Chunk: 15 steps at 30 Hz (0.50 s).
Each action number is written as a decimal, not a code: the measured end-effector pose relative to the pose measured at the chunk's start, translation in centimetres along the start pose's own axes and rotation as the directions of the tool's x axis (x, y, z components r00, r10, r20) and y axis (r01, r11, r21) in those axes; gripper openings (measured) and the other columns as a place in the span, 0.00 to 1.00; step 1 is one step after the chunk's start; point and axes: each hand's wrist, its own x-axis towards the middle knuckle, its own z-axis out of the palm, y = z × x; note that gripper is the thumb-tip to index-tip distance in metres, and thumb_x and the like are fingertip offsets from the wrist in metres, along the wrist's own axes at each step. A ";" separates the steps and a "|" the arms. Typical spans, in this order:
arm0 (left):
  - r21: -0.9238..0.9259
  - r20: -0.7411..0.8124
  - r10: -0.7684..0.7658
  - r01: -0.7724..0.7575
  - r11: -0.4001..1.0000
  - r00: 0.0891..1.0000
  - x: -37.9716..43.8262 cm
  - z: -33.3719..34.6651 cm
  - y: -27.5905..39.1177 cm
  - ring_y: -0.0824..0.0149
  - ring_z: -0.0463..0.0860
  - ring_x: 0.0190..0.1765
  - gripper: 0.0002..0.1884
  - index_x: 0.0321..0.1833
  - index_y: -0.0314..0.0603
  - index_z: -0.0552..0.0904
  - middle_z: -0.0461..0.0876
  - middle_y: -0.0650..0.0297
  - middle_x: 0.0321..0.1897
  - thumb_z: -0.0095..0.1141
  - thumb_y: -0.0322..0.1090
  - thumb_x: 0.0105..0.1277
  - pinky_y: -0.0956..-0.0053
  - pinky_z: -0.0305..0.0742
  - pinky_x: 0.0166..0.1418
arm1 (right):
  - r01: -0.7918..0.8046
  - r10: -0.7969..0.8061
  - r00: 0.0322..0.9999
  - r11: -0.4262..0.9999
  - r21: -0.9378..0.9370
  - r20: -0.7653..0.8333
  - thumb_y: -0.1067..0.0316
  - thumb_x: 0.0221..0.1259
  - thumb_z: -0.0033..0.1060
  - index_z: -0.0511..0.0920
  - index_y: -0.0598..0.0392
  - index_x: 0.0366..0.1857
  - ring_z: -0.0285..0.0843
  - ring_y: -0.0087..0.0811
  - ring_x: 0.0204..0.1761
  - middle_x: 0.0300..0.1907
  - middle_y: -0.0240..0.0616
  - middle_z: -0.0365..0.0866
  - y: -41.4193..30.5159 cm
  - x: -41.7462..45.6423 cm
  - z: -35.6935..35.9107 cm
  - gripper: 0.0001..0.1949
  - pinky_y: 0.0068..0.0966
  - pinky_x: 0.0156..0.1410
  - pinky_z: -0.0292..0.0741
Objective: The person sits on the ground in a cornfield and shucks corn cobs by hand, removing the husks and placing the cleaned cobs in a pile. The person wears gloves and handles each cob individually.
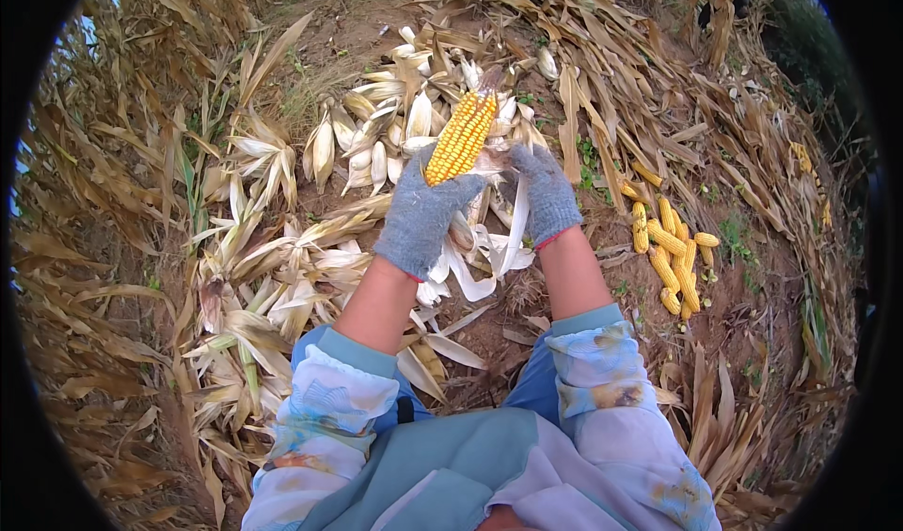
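My left hand (pixel 428 210), in a grey knit glove, holds a yellow ear of corn (pixel 462 138) by its lower end, with the tip pointing away from me. Just right of the ear, my right hand (pixel 547 191), gloved alike, has its fingers closed on pale corn husk (pixel 517 224). Strips of this husk hang down between the two hands. Part of the ear's base and some of the fingers are hidden. Beyond the hands lies a heap of ears still in pale husks (pixel 378 167).
Several husked yellow ears (pixel 671 245) lie piled on the soil at the right. Empty husks (pixel 293 304) are strewn at the left. Flattened dry corn stalks (pixel 614 51) stretch across the upper right, and standing dry stalks (pixel 92 199) line the left side.
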 end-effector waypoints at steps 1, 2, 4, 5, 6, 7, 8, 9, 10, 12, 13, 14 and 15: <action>0.090 -0.025 0.054 -0.051 0.995 0.998 0.3 -0.2 -0.2 0.73 0.81 0.35 0.22 0.56 0.33 0.76 0.82 0.64 0.37 0.67 0.26 0.59 0.80 0.77 0.38 | 0.057 -0.041 0.992 0.990 0.132 -0.120 0.67 0.66 0.63 0.68 0.63 0.68 0.78 0.36 0.57 0.62 0.47 0.75 -0.5 0.0 -0.2 0.28 0.31 0.61 0.76; 0.180 -0.046 0.108 -0.098 0.979 0.993 0.5 -0.4 -0.4 0.73 0.81 0.38 0.24 0.58 0.32 0.75 0.82 0.63 0.41 0.68 0.27 0.59 0.79 0.78 0.42 | 0.145 -0.124 0.975 0.984 0.104 -0.186 0.68 0.67 0.63 0.68 0.63 0.68 0.78 0.35 0.57 0.63 0.47 0.74 -0.5 0.8 -1.2 0.27 0.30 0.61 0.76; 0.288 -0.058 0.086 -0.066 0.955 0.995 0.3 0.3 0.2 0.69 0.81 0.50 0.30 0.62 0.29 0.72 0.81 0.58 0.52 0.70 0.28 0.57 0.77 0.78 0.54 | 0.321 -0.294 0.899 0.947 0.031 -0.324 0.69 0.67 0.62 0.68 0.62 0.68 0.78 0.33 0.57 0.65 0.47 0.71 -0.8 2.3 -3.6 0.27 0.28 0.60 0.75; 0.352 -0.068 0.125 -0.093 0.931 0.990 0.5 0.1 -0.2 0.69 0.81 0.50 0.30 0.62 0.29 0.72 0.81 0.57 0.52 0.71 0.28 0.57 0.76 0.78 0.54 | 0.424 -0.424 0.849 0.903 -0.074 -0.316 0.69 0.67 0.62 0.68 0.62 0.67 0.78 0.32 0.56 0.64 0.46 0.72 -0.5 2.5 -3.9 0.26 0.28 0.59 0.75; 0.415 -0.080 0.166 -0.118 0.902 0.983 0.8 -0.5 -0.8 0.69 0.82 0.50 0.30 0.62 0.29 0.73 0.81 0.57 0.52 0.71 0.28 0.57 0.76 0.79 0.54 | 0.517 -0.546 0.787 0.838 -0.175 -0.289 0.69 0.67 0.62 0.69 0.61 0.67 0.78 0.31 0.55 0.63 0.45 0.73 -0.5 2.1 -3.2 0.25 0.27 0.58 0.75; 0.476 -0.086 0.203 -0.139 0.868 0.975 1.0 -0.6 -1.2 0.69 0.82 0.50 0.30 0.62 0.29 0.73 0.81 0.57 0.52 0.71 0.29 0.57 0.76 0.79 0.54 | 0.598 -0.656 0.712 0.754 -0.272 -0.252 0.69 0.68 0.61 0.70 0.61 0.66 0.78 0.31 0.54 0.62 0.44 0.75 -0.7 1.3 -2.5 0.24 0.27 0.57 0.75; 0.529 -0.081 0.248 -0.169 0.832 0.965 1.0 -0.8 -1.5 0.69 0.82 0.50 0.31 0.62 0.30 0.73 0.81 0.57 0.52 0.71 0.29 0.57 0.75 0.79 0.54 | 0.497 -0.533 0.831 0.840 -0.218 -0.162 0.65 0.70 0.60 0.75 0.60 0.62 0.79 0.32 0.51 0.54 0.42 0.80 -1.1 0.3 -2.0 0.20 0.28 0.57 0.74; 0.577 -0.065 0.290 -0.201 0.791 0.955 0.9 -0.4 -1.5 0.68 0.82 0.51 0.31 0.62 0.31 0.73 0.81 0.57 0.53 0.71 0.30 0.56 0.75 0.79 0.55 | 0.437 -0.461 0.881 0.878 -0.194 -0.104 0.58 0.72 0.57 0.79 0.61 0.55 0.79 0.32 0.48 0.46 0.40 0.84 -1.8 -1.3 -0.6 0.18 0.29 0.55 0.74; 0.623 -0.047 0.332 -0.232 0.747 0.942 0.9 -0.1 -1.5 0.68 0.82 0.51 0.31 0.63 0.32 0.73 0.81 0.57 0.53 0.72 0.30 0.56 0.74 0.79 0.55 | 0.433 -0.439 0.898 0.857 -0.280 0.047 0.55 0.73 0.56 0.80 0.62 0.54 0.79 0.31 0.47 0.44 0.41 0.84 -1.2 -1.3 -0.8 0.19 0.29 0.56 0.74; 0.677 -0.032 0.316 -0.212 0.705 0.948 0.3 0.7 -0.8 0.67 0.83 0.52 0.32 0.63 0.34 0.73 0.82 0.56 0.53 0.72 0.31 0.55 0.73 0.80 0.56 | 0.425 -0.362 0.903 0.825 -0.373 0.231 0.51 0.74 0.54 0.81 0.63 0.51 0.79 0.30 0.47 0.44 0.42 0.85 -0.2 -1.6 -0.2 0.22 0.29 0.56 0.75; 0.706 -0.028 0.308 -0.199 0.680 0.951 0.0 0.8 -0.5 0.67 0.83 0.52 0.32 0.63 0.35 0.73 0.82 0.56 0.53 0.72 0.31 0.54 0.72 0.80 0.56 | 0.414 -0.330 0.905 0.826 -0.384 0.268 0.49 0.74 0.54 0.81 0.63 0.51 0.80 0.30 0.48 0.45 0.43 0.85 0.2 -1.9 0.5 0.23 0.29 0.56 0.75; 0.776 0.019 0.433 -0.287 0.562 0.901 0.3 0.3 -1.3 0.60 0.86 0.52 0.33 0.63 0.39 0.74 0.84 0.54 0.52 0.73 0.34 0.54 0.68 0.81 0.56 | 0.379 -0.286 0.915 0.852 -0.360 0.285 0.50 0.73 0.57 0.79 0.64 0.54 0.80 0.30 0.49 0.47 0.43 0.85 0.2 -2.2 1.0 0.23 0.28 0.57 0.75; 0.817 0.076 0.461 -0.320 0.479 0.884 0.2 0.5 -1.2 0.57 0.86 0.52 0.33 0.63 0.40 0.74 0.84 0.53 0.52 0.73 0.35 0.54 0.66 0.81 0.56 | 0.362 -0.278 0.915 0.885 -0.293 0.291 0.51 0.72 0.58 0.78 0.64 0.55 0.80 0.30 0.49 0.47 0.42 0.84 0.3 -2.3 1.3 0.23 0.28 0.57 0.75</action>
